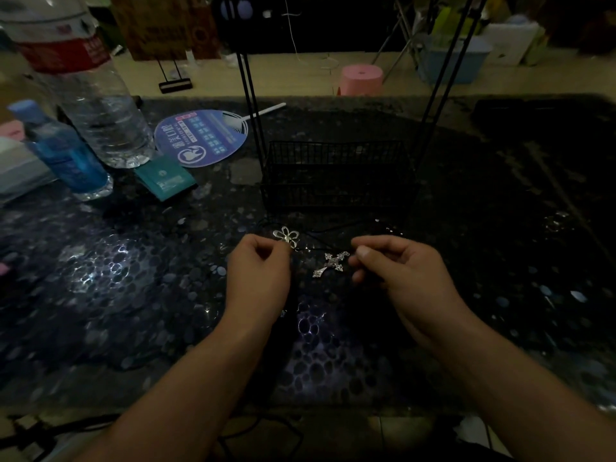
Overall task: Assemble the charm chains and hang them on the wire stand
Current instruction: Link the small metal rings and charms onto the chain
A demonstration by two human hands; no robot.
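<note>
Left hand (pixel 258 268), frame centre: fingers curled, thumb and forefinger pinching the lower petal of a silver flower charm (pixel 286 235), which stands up and away from the fingertips toward the top of the frame. Right hand (pixel 396 265), just right of centre: fingers curled, thumb tip forward, pinching at the upper-right arm of a silver cross charm (pixel 331 263). The exact contact point is too dim to resolve. Long axis of the cross runs diagonally, foot pointing lower left, head upper right toward the right thumb.

A thin black cord (pixel 320 240) shows faintly between the two charms. Its ends cannot be traced.

The two hands sit near each other with the cross in the gap between them. Open dark pebble-patterned surface (pixel 116 278) lies to the left, right and below the hands.

Directly above the hands: black wire stand (pixel 336 175) with its basket base close to the flower charm; uprights rise out of the top of the frame.

Upper left: clear water bottle (pixel 100 105), blue bottle (pixel 66 155), teal packet (pixel 165 180), round blue fan (pixel 203 136). The far edge of the surface crosses the upper frame; a pink stool (pixel 361 78) stands on the floor beyond.
</note>
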